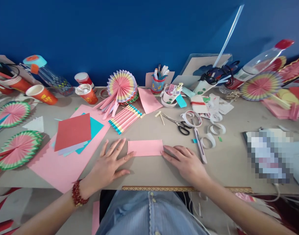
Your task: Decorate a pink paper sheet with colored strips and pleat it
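A pink rectangle of paper (pixel 145 148) lies flat on the table in front of me, its long side running left to right. My left hand (pixel 110 161) rests beside its left end with fingers spread, the index fingertip touching the lower left part. At the right end, the fingertips of my right hand (pixel 185 160) touch the paper's edge, fingers stretched out and lying low. Just behind the paper is a pleated strip (pixel 125 119) in pink, yellow and blue.
Scissors (pixel 180 125), a tape roll (pixel 192 118) and a utility knife (pixel 200 145) lie to the right. Coloured paper sheets (pixel 73 132) and paper fans (pixel 19 150) are at left. Cups (pixel 87 93), a pen holder (pixel 157 84) and a bottle (pixel 259 65) line the blue wall.
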Tool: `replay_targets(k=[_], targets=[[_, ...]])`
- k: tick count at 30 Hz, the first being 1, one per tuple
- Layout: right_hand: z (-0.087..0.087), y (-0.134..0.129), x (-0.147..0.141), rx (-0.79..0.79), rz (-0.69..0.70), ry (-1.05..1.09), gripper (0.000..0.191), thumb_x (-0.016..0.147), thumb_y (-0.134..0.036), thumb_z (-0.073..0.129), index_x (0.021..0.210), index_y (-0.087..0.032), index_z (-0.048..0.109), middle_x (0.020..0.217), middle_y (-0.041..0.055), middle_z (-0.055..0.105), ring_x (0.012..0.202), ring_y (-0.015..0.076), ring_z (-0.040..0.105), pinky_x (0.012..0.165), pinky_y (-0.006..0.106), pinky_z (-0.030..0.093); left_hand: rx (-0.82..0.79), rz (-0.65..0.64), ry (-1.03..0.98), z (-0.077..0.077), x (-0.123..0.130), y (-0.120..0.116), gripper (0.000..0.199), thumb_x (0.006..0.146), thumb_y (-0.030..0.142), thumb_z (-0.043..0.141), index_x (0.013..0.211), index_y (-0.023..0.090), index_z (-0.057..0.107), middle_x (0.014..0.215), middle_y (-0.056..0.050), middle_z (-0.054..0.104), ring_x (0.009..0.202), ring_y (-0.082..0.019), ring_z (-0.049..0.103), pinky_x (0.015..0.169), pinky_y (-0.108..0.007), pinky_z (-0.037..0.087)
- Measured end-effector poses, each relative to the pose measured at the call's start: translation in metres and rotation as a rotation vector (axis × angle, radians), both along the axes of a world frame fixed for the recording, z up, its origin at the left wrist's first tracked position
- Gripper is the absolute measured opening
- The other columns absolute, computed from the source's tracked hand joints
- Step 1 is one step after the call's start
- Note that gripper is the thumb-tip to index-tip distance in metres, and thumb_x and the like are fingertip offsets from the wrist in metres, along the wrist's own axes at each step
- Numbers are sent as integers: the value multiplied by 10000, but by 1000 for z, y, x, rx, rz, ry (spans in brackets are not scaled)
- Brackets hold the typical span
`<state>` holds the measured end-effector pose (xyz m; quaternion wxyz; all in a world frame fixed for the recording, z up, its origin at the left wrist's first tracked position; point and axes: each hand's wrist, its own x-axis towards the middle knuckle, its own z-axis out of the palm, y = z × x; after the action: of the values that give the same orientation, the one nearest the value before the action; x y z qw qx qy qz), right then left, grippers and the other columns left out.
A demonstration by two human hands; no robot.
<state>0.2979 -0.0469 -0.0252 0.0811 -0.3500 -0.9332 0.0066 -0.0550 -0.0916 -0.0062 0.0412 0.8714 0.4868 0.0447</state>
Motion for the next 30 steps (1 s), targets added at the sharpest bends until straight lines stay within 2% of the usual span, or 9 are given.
replay_targets(k=[4, 8, 12, 16, 18, 20, 23, 26, 30], targets=[[2, 1, -2, -19, -20, 38, 598, 844, -7, 480, 1365, -285, 574, 1353, 55, 613, 1110, 286, 544, 860, 449, 493, 2, 32, 24, -1, -2, -5, 624, 933, 588, 499, 1507, 420, 318, 1632, -100, 199, 1445, -370, 311, 1129, -627, 265], [22, 9, -10, -123, -8, 104, 436, 861, -79, 499, 1236, -231, 661, 1286, 94, 631, 1069, 285, 550, 864, 440, 493, 12, 19, 12, -4, -2, -5, 579, 955, 521, 510, 1499, 403, 351, 1636, -115, 175, 1453, -366, 292, 1130, -628, 270], [40, 18, -32, -110, -29, 180, 247, 927, -254, 536, 1117, -201, 684, 1235, 125, 636, 1052, 287, 552, 894, 451, 471, 48, -10, -18, -6, 1, -2, 464, 972, 430, 523, 1428, 353, 486, 1584, -112, 325, 1422, -341, 351, 1140, -624, 272], [36, 22, -59, -94, 60, 98, 113, 932, -239, 574, 953, -200, 678, 991, 95, 690, 925, 250, 589, 810, 391, 469, 33, -19, -112, -5, 4, -1, 384, 979, 344, 517, 1360, 304, 552, 1508, -93, 450, 1378, -306, 426, 1155, -573, 315], [31, 22, -67, -151, 26, 96, 81, 919, -195, 579, 887, -190, 654, 898, 73, 677, 844, 225, 594, 744, 353, 468, 16, 51, -225, -4, 5, -3, 450, 975, 328, 521, 1419, 281, 471, 1472, -104, 490, 1349, -290, 465, 1136, -520, 380], [28, 20, -69, -219, -43, 196, 57, 915, -197, 578, 893, -194, 631, 896, 65, 666, 838, 216, 601, 713, 325, 468, 4, 227, -429, -4, 7, -6, 526, 975, 344, 516, 1470, 254, 363, 1423, -126, 530, 1307, -274, 513, 1072, -458, 469], [30, 13, -68, -331, -123, 433, 33, 919, -206, 559, 912, -213, 590, 888, 48, 644, 790, 187, 605, 664, 285, 466, -136, 439, -789, -5, 16, -14, 412, 1007, 370, 436, 1403, 262, 406, 1342, -111, 593, 1189, -234, 614, 960, -381, 558], [32, 2, -75, -442, -136, 588, 33, 911, -223, 571, 889, -217, 548, 853, 24, 614, 686, 151, 584, 616, 258, 461, -303, 380, -933, -4, 38, -19, 386, 1001, 420, 440, 1335, 237, 503, 1270, -106, 649, 1126, -246, 652, 945, -379, 564], [31, -10, -92, -497, -81, 613, 105, 856, -160, 603, 912, -219, 537, 889, 12, 617, 706, 141, 604, 615, 237, 479, -229, 394, -866, 7, 72, -13, 242, 974, 400, 520, 1048, 209, 649, 954, -68, 723, 879, -218, 690, 765, -305, 571]])
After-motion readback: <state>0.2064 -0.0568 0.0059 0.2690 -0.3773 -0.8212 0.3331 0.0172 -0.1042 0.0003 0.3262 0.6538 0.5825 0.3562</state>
